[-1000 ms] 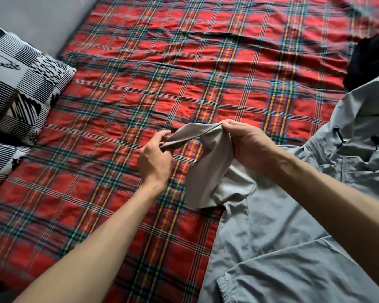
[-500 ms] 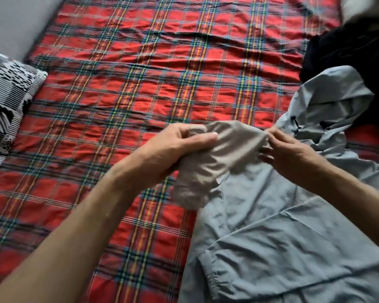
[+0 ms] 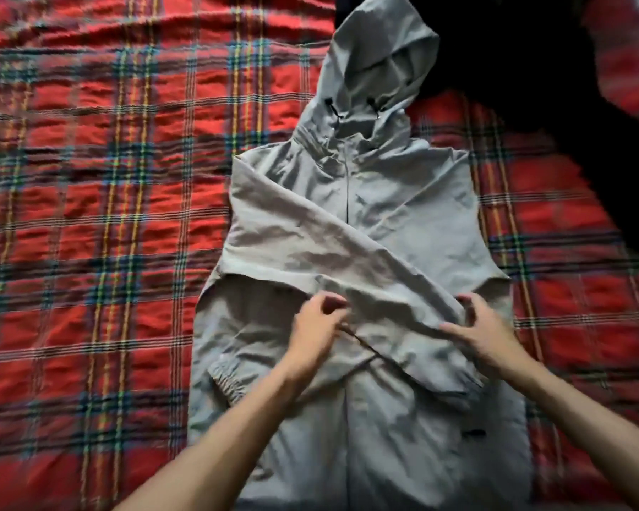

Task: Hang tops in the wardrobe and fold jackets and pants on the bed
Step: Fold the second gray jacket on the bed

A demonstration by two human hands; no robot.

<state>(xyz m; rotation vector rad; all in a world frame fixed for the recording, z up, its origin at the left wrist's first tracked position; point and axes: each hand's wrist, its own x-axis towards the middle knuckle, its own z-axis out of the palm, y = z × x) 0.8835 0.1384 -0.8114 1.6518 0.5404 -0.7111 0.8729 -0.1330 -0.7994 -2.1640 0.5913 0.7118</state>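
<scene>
A grey hooded jacket (image 3: 414,215) lies flat, front up, on the red plaid bed (image 3: 89,215), its hood pointing away from me. One sleeve (image 3: 310,245) runs diagonally across the chest towards the lower right. Beneath it the other sleeve crosses, its elastic cuff (image 3: 226,382) showing at the lower left. My left hand (image 3: 316,326) sits at the middle of the jacket with curled fingers pinching the sleeve fabric. My right hand (image 3: 476,328) grips the sleeve's lower part between thumb and fingers. Both hands are blurred by motion.
A heap of black clothing (image 3: 532,86) lies on the bed at the top right, just beside the jacket's hood and shoulder. Open plaid bedspread stretches to the left of the jacket.
The view has swung from the bed's left side to directly above the jacket. The sleeve I held up in the air now lies diagonally across the jacket's front, both hands down on it.
</scene>
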